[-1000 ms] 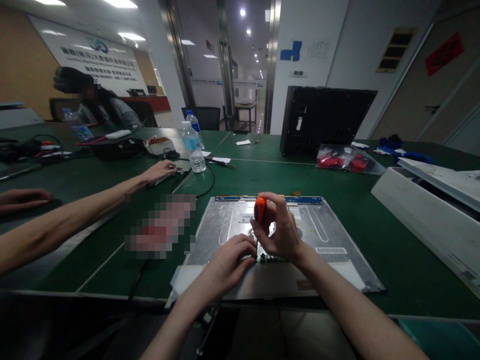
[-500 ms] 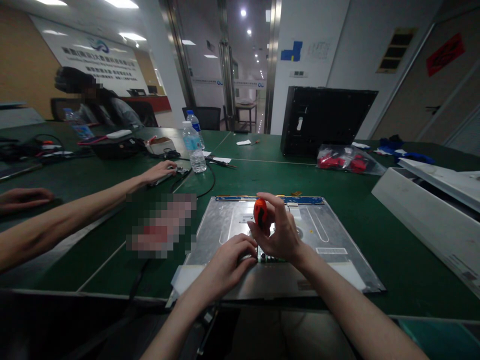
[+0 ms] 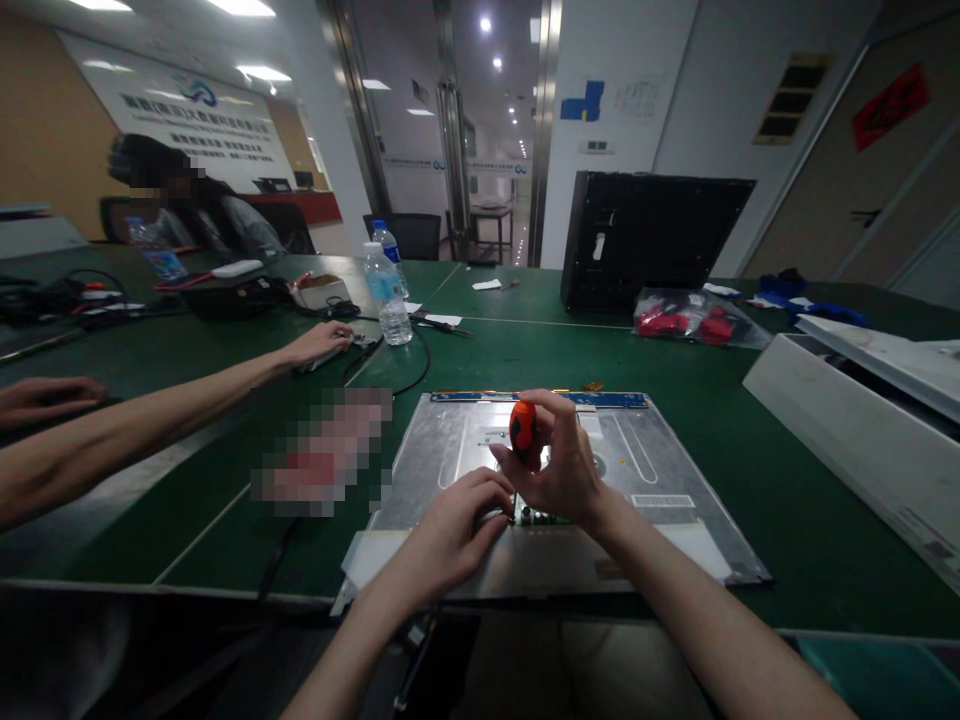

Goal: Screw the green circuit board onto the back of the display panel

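My right hand (image 3: 564, 465) is closed around the red-and-black handle of a screwdriver (image 3: 523, 432), which stands nearly upright with its shaft pointing down. My left hand (image 3: 469, 520) has its fingers curled together at the lower end of that shaft; the tip is hidden by the fingers. Beneath both hands lies a flat metal-backed display panel (image 3: 630, 500) with a blue circuit strip (image 3: 622, 401) along its far edge. A small green circuit board (image 3: 536, 518) shows on the panel just under the screwdriver, partly covered by my hands.
To my left, a co-worker's arm (image 3: 187, 405) reaches across the green table (image 3: 480, 350). Water bottles (image 3: 390, 300), a black monitor housing (image 3: 645, 240) and a plastic bag with red items (image 3: 690, 320) stand farther back. A white casing (image 3: 855, 420) lies at right.
The screwdriver handle has turned slightly and sits a touch lower and more to the right. My right-hand fingers have shifted on it; my left hand stays nearly still.
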A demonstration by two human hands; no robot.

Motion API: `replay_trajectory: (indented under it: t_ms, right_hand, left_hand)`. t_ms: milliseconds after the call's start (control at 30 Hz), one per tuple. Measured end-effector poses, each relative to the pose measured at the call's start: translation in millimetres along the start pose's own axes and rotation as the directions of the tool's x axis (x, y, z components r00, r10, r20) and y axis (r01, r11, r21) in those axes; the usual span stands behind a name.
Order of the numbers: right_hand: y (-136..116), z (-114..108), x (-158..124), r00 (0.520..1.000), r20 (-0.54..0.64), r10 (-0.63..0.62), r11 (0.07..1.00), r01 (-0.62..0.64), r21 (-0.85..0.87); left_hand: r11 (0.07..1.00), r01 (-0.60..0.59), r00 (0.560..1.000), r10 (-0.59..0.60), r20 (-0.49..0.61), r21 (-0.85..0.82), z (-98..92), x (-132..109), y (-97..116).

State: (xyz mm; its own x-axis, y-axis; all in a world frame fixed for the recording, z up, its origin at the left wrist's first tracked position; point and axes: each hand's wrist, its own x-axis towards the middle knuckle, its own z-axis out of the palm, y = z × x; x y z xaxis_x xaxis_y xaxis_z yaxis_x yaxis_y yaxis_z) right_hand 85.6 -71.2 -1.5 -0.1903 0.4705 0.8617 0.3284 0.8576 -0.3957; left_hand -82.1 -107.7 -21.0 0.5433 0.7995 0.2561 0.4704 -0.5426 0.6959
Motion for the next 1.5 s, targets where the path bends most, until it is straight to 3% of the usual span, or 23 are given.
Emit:
replay_trajectory:
  t_ms: [500,1000,1500]
  right_hand:
    - [-4.7,-6.8,0.9,0.994,0.106,-0.031,0.999,0.030,0.018]
    - [-2.0,-0.1,0.0,1.000,0.022,0.000,1.000,0.000,-0.013]
    - [-5.7,-6.5,0.8,0.998,0.052,-0.025,0.997,0.021,0.077]
  left_hand:
    - [1.000,-0.004,1.000,0.004,0.013,-0.003,-0.9,-0.1,0.9]
    - [1.000,0.009,1.000,-0.008,0.012,-0.010,-0.6,-0.5,-0.4]
    - [0.999,-0.038,0.999,0.038,0.015,-0.031,0.9,-0.4,-3.0]
